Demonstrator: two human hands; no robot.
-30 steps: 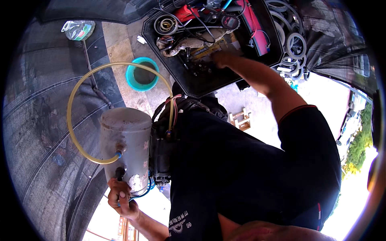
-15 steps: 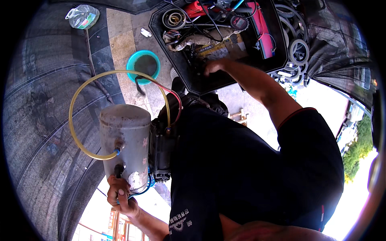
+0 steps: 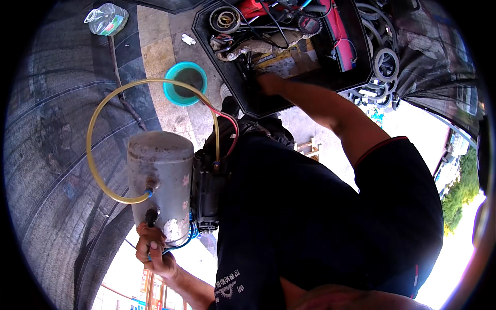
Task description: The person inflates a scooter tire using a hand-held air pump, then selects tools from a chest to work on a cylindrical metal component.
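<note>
My left hand (image 3: 154, 252) is closed round the lower end of a black fitting (image 3: 151, 217) that sticks out of a grey metal air tank (image 3: 163, 155). A thin blue hose (image 3: 183, 246) runs beside the fingers. From the tank's side a yellowish clear hose (image 3: 89, 139) loops up and over to a black compressor motor (image 3: 208, 194), alongside a red hose (image 3: 237, 126). My right hand (image 3: 269, 83) reaches into the near left corner of a black tool bin (image 3: 248, 106). Its fingers sink into the shadow there, so their grip is hidden.
The bin holds a red tool (image 3: 250, 7), a round gauge (image 3: 310, 25), coiled tape (image 3: 226, 19) and a pink strip (image 3: 338, 39). Left of it stand a teal basin (image 3: 169, 93) with dark water and a plastic jug (image 3: 109, 20). Bicycle tyres (image 3: 386, 64) lie on the right.
My right hand has shifted slightly left and deeper into the bin's dark corner. The yellowish hose loop sits a little higher. My left hand keeps its grip at the tank.
</note>
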